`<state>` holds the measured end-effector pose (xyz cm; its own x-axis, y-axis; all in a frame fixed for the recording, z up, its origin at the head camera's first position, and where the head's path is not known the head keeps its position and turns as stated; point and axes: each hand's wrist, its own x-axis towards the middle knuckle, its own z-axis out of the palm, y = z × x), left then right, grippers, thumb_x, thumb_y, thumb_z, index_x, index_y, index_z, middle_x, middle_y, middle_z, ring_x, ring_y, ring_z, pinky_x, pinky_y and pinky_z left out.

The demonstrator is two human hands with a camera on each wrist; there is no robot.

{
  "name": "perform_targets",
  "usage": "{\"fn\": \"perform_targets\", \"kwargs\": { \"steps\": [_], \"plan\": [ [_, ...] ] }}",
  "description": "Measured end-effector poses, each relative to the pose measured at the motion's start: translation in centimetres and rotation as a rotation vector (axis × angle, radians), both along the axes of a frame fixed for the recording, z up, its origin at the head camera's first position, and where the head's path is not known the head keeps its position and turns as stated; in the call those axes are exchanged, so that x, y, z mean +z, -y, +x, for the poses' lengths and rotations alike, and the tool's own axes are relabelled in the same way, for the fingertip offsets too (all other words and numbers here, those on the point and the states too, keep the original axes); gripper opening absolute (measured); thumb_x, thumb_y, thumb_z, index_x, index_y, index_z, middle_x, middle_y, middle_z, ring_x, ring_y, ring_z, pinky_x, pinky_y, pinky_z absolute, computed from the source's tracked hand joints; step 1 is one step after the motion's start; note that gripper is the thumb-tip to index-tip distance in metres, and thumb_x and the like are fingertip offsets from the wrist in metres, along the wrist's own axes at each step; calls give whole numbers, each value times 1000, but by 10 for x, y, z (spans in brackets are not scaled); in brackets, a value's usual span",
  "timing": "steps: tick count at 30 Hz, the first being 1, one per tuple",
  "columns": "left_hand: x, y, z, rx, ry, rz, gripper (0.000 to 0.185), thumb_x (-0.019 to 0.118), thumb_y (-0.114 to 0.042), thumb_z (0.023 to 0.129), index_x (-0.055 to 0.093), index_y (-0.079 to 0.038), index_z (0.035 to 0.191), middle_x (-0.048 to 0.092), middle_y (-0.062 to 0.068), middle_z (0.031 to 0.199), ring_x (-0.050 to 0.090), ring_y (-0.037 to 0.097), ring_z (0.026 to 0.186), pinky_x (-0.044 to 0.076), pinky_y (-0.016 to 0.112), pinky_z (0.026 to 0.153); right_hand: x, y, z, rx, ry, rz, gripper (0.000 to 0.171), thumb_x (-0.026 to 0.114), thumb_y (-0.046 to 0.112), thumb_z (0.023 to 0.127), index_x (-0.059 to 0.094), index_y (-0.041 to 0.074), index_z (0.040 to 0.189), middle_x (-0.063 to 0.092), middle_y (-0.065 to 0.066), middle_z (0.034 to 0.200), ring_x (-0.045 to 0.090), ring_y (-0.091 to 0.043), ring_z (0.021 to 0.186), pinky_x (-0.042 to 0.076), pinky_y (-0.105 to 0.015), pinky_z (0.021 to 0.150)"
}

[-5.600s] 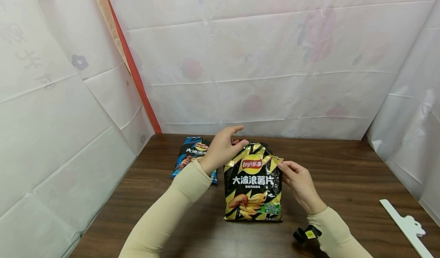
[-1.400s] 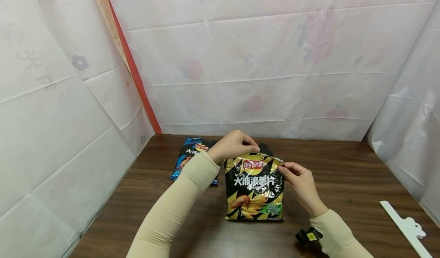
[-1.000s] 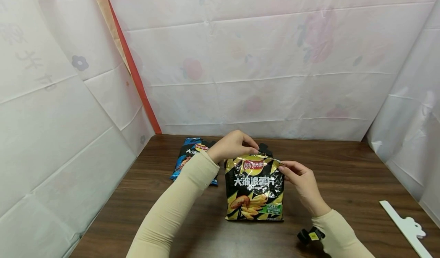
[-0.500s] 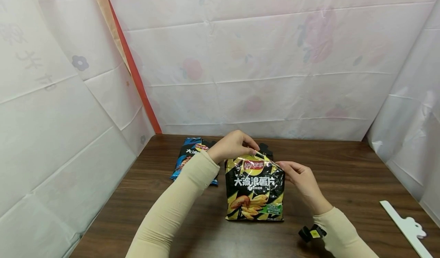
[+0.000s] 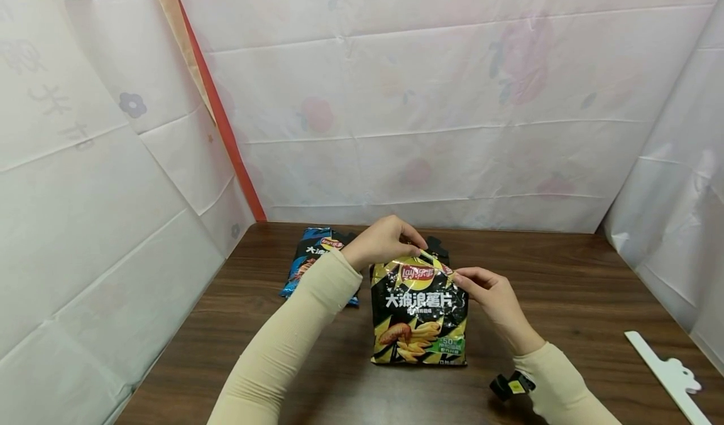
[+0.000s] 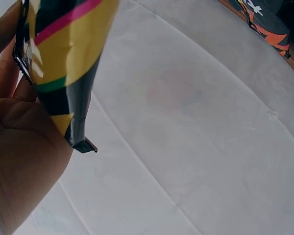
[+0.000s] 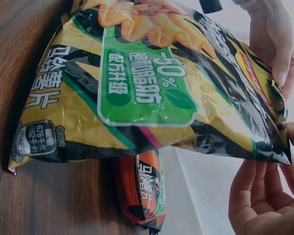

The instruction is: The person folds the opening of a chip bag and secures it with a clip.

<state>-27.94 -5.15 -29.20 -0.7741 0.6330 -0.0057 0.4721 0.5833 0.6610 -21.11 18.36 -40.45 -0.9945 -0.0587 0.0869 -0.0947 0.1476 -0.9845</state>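
A yellow-and-black Lay's potato chip bag (image 5: 418, 324) stands upright on the wooden table in the head view. My left hand (image 5: 381, 242) reaches over from the left and pinches its top edge near the middle. At the top right corner my right hand (image 5: 498, 302) pinches the bag between thumb and fingers. The right wrist view shows the front of the bag (image 7: 147, 93) and both hands at its top edge. In the left wrist view, one side of the bag (image 6: 71, 49) hangs beside the left palm (image 6: 29, 147).
A blue chip bag (image 5: 305, 264) lies behind to the left, partly covered by my left arm. An orange-red chip bag (image 7: 144, 191) shows behind the held bag. On the right of the table lies a white clip strip (image 5: 662, 371). White sheets (image 5: 452, 110) enclose the table.
My left hand, raised with fingers apart 5.6 s ago, has come down onto the bag's top edge. The top has lowered and creased; my right fingertips have shifted slightly inward along it.
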Motion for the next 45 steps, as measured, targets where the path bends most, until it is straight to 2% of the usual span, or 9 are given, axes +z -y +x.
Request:
{"fn": "perform_targets", "kwargs": {
  "steps": [6,11,14,18,20,32,39,45],
  "plan": [
    [-1,0,0,1,0,-2,16,66,-15,94,77,-15,106,73,4,112,54,12,59,44,26,58,-1,1,0,-8,-6,-33,36,66,26,95,67,-4,113,68,16,96,65,-4,92,55,-23,80],
    [-1,1,0,-10,-7,-17,17,66,-17,95,76,-15,108,73,3,112,60,7,69,47,25,64,-1,2,0,-13,-29,-49,33,66,24,95,68,-5,110,68,15,93,64,-4,89,54,-23,78],
    [0,3,1,-11,-29,-51,18,66,-22,95,76,-15,109,73,2,109,52,6,59,44,25,60,-1,2,0,-14,-43,-50,32,66,22,95,68,-6,109,68,15,93,64,-4,87,54,-22,77],
    [0,4,2,0,-65,-89,19,66,-26,95,76,-15,107,74,1,98,31,9,45,34,25,51,-1,2,0,-17,-48,-50,32,66,22,95,68,-6,109,68,15,92,64,-5,87,54,-23,76],
    [-1,4,2,5,-76,-89,18,67,-25,94,77,-15,105,74,1,93,28,9,43,32,25,49,-1,2,0,-17,-49,-49,32,66,22,95,67,-7,110,68,15,92,64,-5,87,54,-23,76],
    [-5,5,2,19,-94,-44,12,69,-19,93,78,-15,98,75,1,90,27,8,43,31,24,49,-1,3,1,-31,-73,-16,32,67,22,95,67,-7,109,67,15,91,62,-5,86,53,-23,76],
    [-7,5,2,22,-102,-41,12,68,-19,94,78,-14,98,74,0,90,31,8,44,33,24,50,-2,5,4,-60,-105,22,29,68,22,94,69,-6,104,67,15,89,60,-6,81,51,-24,71],
    [-7,4,4,34,-100,-31,13,68,-19,94,78,-14,99,75,1,92,30,8,43,33,24,50,0,4,5,-69,-99,25,32,67,24,94,69,-4,107,68,15,90,60,-6,81,51,-25,70]
  ]
}}
